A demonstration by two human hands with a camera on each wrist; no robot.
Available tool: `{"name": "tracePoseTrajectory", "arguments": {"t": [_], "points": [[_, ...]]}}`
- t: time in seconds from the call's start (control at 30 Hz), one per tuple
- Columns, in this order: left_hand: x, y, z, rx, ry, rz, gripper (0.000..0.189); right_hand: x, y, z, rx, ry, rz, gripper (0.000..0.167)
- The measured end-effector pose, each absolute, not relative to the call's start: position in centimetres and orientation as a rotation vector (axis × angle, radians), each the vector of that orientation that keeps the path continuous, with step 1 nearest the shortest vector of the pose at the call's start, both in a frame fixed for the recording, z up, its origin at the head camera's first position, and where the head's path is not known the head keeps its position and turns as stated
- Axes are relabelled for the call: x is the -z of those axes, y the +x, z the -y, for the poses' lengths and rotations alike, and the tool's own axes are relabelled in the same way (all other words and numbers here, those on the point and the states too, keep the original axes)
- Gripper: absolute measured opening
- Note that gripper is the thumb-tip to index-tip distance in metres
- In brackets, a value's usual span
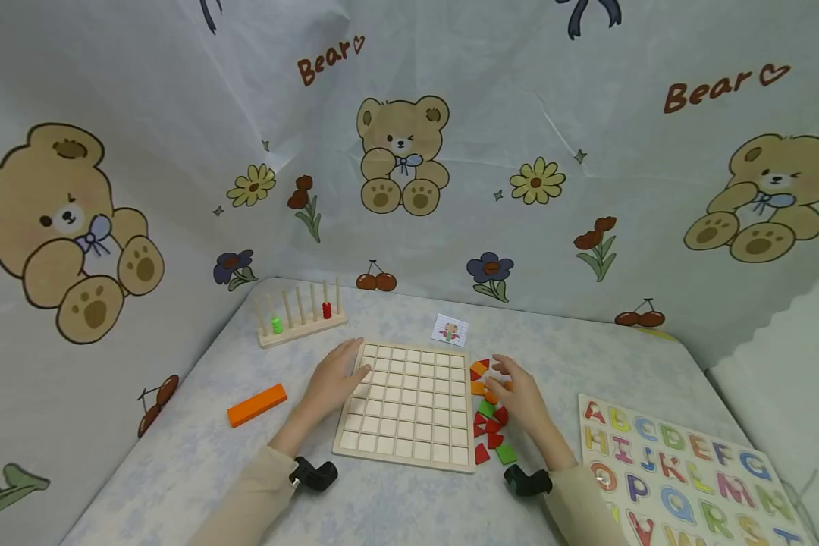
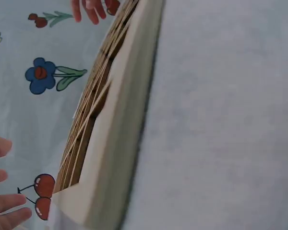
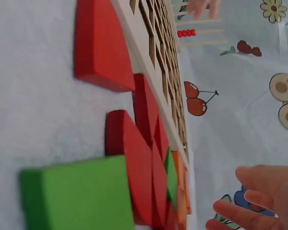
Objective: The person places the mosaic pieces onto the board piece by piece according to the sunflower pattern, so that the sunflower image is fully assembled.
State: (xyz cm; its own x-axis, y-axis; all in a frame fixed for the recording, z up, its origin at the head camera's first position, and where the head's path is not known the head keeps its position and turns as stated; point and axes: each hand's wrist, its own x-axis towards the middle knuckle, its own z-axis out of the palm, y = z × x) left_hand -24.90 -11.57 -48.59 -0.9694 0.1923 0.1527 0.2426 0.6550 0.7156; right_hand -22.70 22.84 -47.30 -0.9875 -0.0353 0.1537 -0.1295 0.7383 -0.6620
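A square wooden grid board [image 1: 412, 396] lies flat on the table, its compartments bare. My left hand [image 1: 333, 379] rests along the board's upper left edge, fingers extended. Right of the board lies a loose cluster of colored blocks, among them a red block [image 1: 481, 453], a green block [image 1: 506, 454] and an orange block [image 1: 478, 387]. Over the far end of that cluster is my right hand [image 1: 521, 396], fingers loosely bent and apart. In the right wrist view, nothing shows between the right hand's spread fingers [image 3: 252, 178].
A small pattern card [image 1: 450, 331] lies behind the board. At back left stands a pegged wooden rack [image 1: 303, 330] with green and red beads. An orange bar [image 1: 257, 406] lies on the left, and an alphabet board [image 1: 689, 478] on the right. A bear-print cloth hangs behind.
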Motion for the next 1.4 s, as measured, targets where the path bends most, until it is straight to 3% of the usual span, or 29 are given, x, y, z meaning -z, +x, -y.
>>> {"name": "tracePoseTrajectory", "arguments": {"t": [0.2, 0.43, 1.03, 1.4], "points": [[51.1, -25.3, 12.6, 1.621, -0.237, 2.687, 0.057, 48.7, -25.3, -23.1, -1.207, 0.132, 2.803, 0.044], [52.4, -25.2, 13.0, 1.704, -0.251, 2.566, 0.051, 49.8, -27.2, -23.6, -1.287, 0.241, 2.827, 0.043], [52.7, -25.2, 13.1, 1.668, -0.267, 2.567, 0.047, 50.5, -26.7, -25.1, -1.369, 0.215, 2.728, 0.036], [52.9, -25.2, 13.1, 1.666, -0.267, 2.560, 0.044, 48.2, -25.9, -18.7, -1.499, 0.285, 2.612, 0.033]]}}
